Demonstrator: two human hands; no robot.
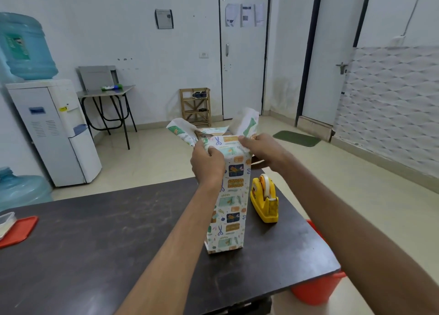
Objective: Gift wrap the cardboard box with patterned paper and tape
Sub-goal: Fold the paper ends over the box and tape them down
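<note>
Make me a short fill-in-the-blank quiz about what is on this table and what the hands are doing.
1. The wrapped box stands ____ on the dark table.
2. The tape dispenser to the right of the box is ____ in colour.
3. The left hand and the right hand both hold the patterned paper at the box's ____ end.

Missing words: upright; yellow; top.

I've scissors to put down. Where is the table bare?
Bare: the dark tabletop between the wrapped box and the red lid at the left edge. Crowded: right of the box, where the yellow tape dispenser stands close.
</note>
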